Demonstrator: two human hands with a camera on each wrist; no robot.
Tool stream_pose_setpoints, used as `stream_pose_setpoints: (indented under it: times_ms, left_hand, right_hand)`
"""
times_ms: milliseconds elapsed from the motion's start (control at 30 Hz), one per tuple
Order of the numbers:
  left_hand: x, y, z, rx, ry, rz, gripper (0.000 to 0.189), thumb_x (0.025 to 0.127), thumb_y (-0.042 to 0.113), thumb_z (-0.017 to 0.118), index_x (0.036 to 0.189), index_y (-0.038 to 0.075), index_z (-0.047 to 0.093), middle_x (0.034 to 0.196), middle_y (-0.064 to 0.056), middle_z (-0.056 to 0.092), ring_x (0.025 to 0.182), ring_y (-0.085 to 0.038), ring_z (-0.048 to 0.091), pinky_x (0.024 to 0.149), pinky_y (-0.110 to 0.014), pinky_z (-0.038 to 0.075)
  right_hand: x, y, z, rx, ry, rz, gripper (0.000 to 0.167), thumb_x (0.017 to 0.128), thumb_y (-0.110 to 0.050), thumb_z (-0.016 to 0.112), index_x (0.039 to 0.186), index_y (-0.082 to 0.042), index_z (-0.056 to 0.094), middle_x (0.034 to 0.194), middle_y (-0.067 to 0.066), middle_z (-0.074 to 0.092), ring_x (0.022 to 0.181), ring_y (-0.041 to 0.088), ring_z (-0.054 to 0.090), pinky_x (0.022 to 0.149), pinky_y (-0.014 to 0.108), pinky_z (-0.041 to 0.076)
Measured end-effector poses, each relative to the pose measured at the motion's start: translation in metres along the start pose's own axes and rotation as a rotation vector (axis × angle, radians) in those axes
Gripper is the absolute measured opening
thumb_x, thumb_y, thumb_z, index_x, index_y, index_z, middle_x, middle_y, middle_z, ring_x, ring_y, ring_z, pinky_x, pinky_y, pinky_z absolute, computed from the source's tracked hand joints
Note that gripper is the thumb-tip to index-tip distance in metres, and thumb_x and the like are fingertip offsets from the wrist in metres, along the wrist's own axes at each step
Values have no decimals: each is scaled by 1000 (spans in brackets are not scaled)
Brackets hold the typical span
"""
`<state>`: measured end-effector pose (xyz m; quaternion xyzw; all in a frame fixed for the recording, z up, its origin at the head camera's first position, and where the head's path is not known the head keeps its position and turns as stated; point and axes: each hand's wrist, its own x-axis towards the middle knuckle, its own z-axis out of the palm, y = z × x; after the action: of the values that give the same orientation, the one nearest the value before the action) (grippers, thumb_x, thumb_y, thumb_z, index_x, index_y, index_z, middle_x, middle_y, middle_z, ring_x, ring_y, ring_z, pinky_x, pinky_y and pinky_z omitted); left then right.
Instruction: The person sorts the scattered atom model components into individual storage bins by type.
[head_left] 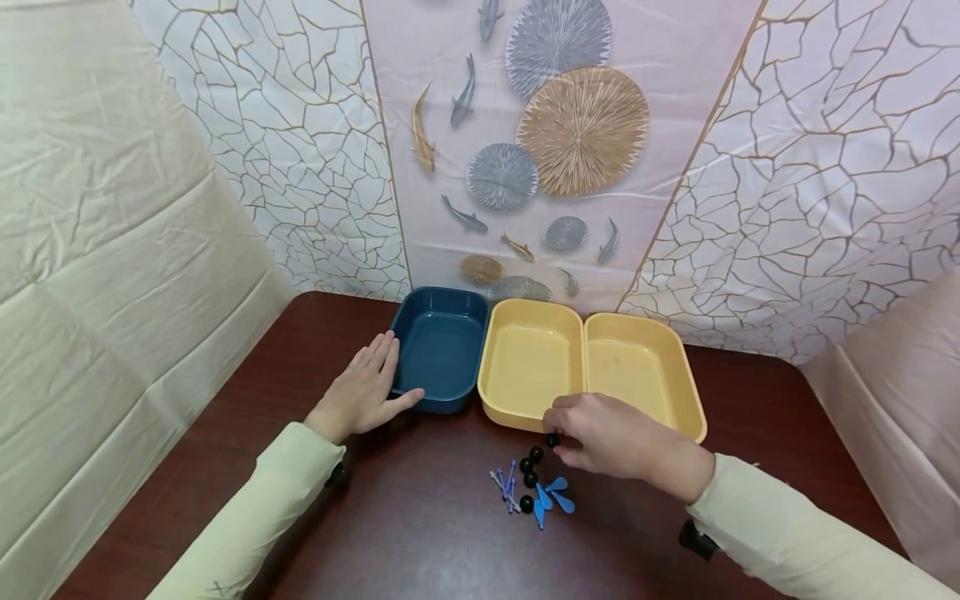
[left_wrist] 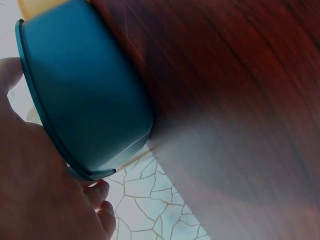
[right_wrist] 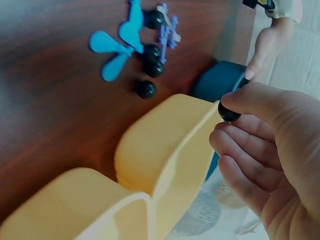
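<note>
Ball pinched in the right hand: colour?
Black. The ball, pinched by the right hand, shows best in the right wrist view.

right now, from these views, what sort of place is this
Probably a makeshift indoor tabletop workspace: a reddish-brown wood-grain table, a fish-printed fabric backdrop hung behind it, and a blue tray lined up beside yellow trays.

My sleeves (head_left: 810, 537) are pale cream, cuffs (head_left: 306, 458) ending just behind my bare left hand (head_left: 363, 390) and right hand (head_left: 607, 433). Chunky black gadget (head_left: 697, 540) under the right cuff (left one (head_left: 335, 475) is mostly hidden), plus a dark crossed mark (head_left: 223, 588) farther back on the left sleeve.
</note>
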<state>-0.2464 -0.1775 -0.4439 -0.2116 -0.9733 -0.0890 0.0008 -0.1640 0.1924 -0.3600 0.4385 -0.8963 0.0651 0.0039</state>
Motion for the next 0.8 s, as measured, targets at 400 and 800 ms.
stream_pose_setpoints:
  times_ms: [400, 800]
  left_hand:
    - [1, 0, -1, 14, -19, -5, 100, 104, 66, 45, 165, -8, 17, 175, -25, 15, 164, -43, 17, 133, -57, 19]
    - [2, -1, 0, 11, -16, -9, 99, 103, 66, 44, 165, -7, 19, 176, -25, 16, 164, -43, 17, 133, -57, 20]
  right_hand:
    - [28, 5, -23, -66, 27, -4, 12, 89, -10, 83, 96, -10, 73, 91, 1, 72, 77, 7, 64, 69, 23, 57]
    - [63, 16, -31, -25, 84, -11, 9, 91, -8, 80, 99, -8, 76, 97, 5, 76, 86, 16, 71, 76, 31, 62]
